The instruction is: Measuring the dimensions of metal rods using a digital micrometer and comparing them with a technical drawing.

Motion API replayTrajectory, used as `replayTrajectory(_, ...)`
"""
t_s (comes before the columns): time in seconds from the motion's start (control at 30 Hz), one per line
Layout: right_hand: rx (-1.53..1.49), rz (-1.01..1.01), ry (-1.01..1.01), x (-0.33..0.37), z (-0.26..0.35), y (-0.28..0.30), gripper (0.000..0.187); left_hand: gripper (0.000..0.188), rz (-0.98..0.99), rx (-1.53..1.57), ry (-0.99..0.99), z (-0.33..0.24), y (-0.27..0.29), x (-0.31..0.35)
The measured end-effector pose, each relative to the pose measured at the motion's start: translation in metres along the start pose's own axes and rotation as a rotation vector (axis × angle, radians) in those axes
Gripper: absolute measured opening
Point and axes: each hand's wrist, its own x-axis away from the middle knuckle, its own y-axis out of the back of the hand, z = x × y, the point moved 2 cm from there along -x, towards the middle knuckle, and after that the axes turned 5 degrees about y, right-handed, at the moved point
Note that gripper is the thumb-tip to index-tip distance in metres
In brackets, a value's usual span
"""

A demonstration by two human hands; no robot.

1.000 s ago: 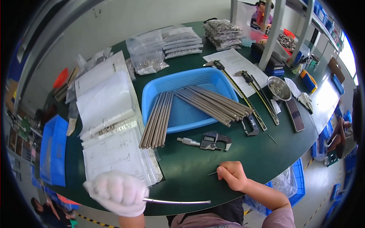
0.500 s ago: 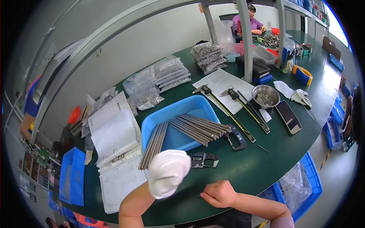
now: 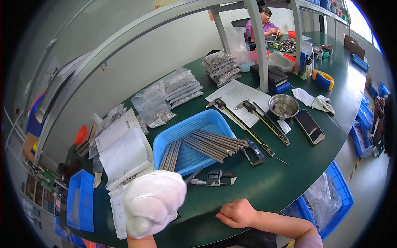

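My left hand (image 3: 155,202), in a white glove, is closed above the papers near the table's front edge. Its fingers are curled out of sight, so what they hold, if anything, is hidden. A dark stick (image 3: 193,175) shows beside the glove, by a digital micrometer (image 3: 214,178). Bare and closed, my right hand (image 3: 236,213) rests at the front edge; its curled fingers hide their contents. Beyond both hands, a light blue basket (image 3: 167,135) carries two bundles of thin metal rods (image 3: 211,145). A second micrometer (image 3: 253,153) lies at the basket's right corner.
Two calipers (image 3: 244,126) lie right of the basket, near a metal bowl (image 3: 283,106) and a phone (image 3: 310,126). An open binder (image 3: 124,155) lies left. Bags of small parts (image 3: 182,87) stand behind. A shelf post (image 3: 258,49) rises at the back; a co-worker (image 3: 264,29) sits beyond.
My gloved left hand has moved left and nearer me, away from the rods, uncovering more of the micrometer and the dark stick. My right hand has stayed nearly in place.
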Motion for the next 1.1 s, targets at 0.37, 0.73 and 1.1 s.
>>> replayTrajectory(0.37, -0.006, -0.033, 0.044, 0.002, -0.001, -0.005, 0.021, 0.02, 0.547, -0.876, -0.211, 0.121, 0.026, 0.016)
replayTrajectory(0.73, 0.014, 0.016, 0.067, 0.003, 0.0, -0.005, 0.021, 0.035, 0.103, -1.268, 0.158, 0.152, 0.034, 0.044)
replayTrajectory(1.1, 0.028, 0.029, 0.077, 0.003, 0.004, -0.006, 0.02, 0.079, -0.089, -1.035, 0.92, 0.185, 0.06, 0.013)
